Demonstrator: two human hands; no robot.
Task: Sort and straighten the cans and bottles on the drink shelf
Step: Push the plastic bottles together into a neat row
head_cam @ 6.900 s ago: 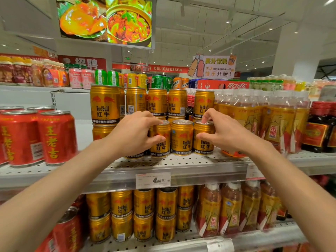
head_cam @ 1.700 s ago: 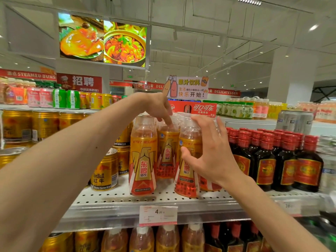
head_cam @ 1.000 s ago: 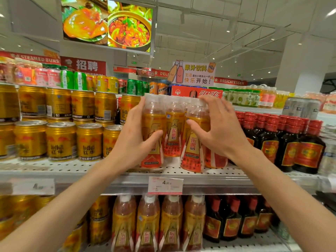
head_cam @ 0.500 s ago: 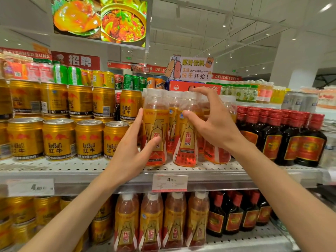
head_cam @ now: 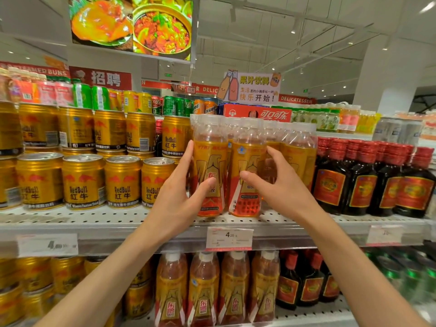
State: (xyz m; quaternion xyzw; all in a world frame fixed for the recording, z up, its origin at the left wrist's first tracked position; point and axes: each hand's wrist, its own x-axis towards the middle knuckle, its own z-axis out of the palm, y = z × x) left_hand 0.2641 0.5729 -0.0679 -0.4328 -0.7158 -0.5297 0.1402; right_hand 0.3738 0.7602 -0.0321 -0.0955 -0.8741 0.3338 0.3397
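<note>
Head view. On the perforated white metal shelf [head_cam: 118,220], the left hand [head_cam: 179,199] cups the front-left orange-labelled clear plastic bottle [head_cam: 208,175], thumb across its label and fingers up its left side, apparently to square it to the shelf edge. The right hand [head_cam: 278,187] curls round the neighbouring orange-labelled bottle [head_cam: 245,175], just right of the first, probably to steady or turn it. Gold drink cans [head_cam: 82,182] stand left of the first bottle, and dark red-capped bottles [head_cam: 368,180] well to its right.
</note>
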